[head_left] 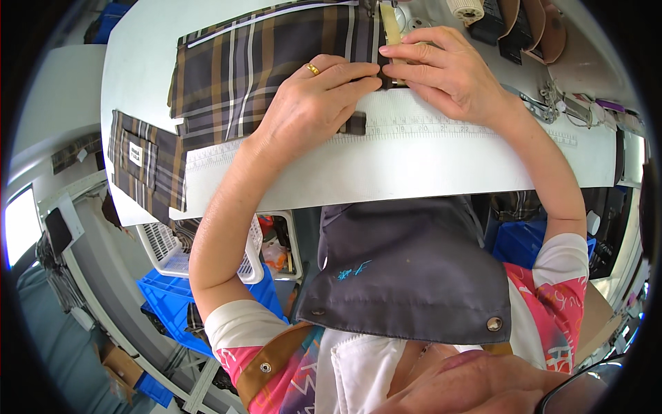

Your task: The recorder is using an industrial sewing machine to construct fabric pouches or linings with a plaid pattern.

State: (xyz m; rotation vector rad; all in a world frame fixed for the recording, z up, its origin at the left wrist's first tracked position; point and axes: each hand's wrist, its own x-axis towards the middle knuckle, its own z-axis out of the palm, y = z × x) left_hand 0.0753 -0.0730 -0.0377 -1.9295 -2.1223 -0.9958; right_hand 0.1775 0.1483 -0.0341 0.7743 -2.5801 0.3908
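A folded piece of brown, black and white plaid cloth (234,76) lies on the white table. Flat across its right part rests my left hand (310,103), fingers stretched toward the cloth's right edge; one finger wears a gold ring. A small dark cloth end (355,124) shows beside its thumb. My right hand (448,76) is at that same right edge, its fingers stretched and slightly spread, fingertips almost meeting the left ones. Just beyond them stands a yellowish strip (391,26) next to sewing machine parts, partly cut off by the frame. What lies under the fingertips is hidden.
A ruler scale (476,130) runs along the table. At the table's left hangs a plaid piece (148,162) with a white label. Below are a white basket (162,252) and blue crates (165,297). Scissors and small tools (552,103) lie at right.
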